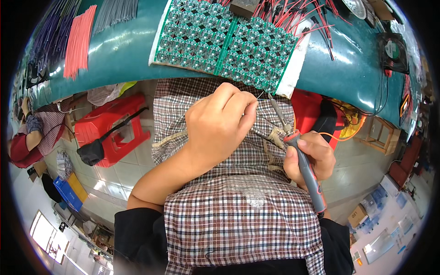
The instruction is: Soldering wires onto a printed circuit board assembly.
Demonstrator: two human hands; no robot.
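My right hand is closed round the grey and red handle of a soldering iron. The iron's tip points up at the lower right edge of a green circuit board panel, which carries rows of small round boards. Fingers pinched together, my left hand is just below that same edge. A thin silvery wire sticks out from its fingertips towards the iron's tip; whether it is solder I cannot tell. Under the panel lies a white pad.
Red and black wires lie behind the panel, near a dark block. Bundles of pink wires and grey wires lie at the left of the green table. A fan stands at right; a red stool is below left.
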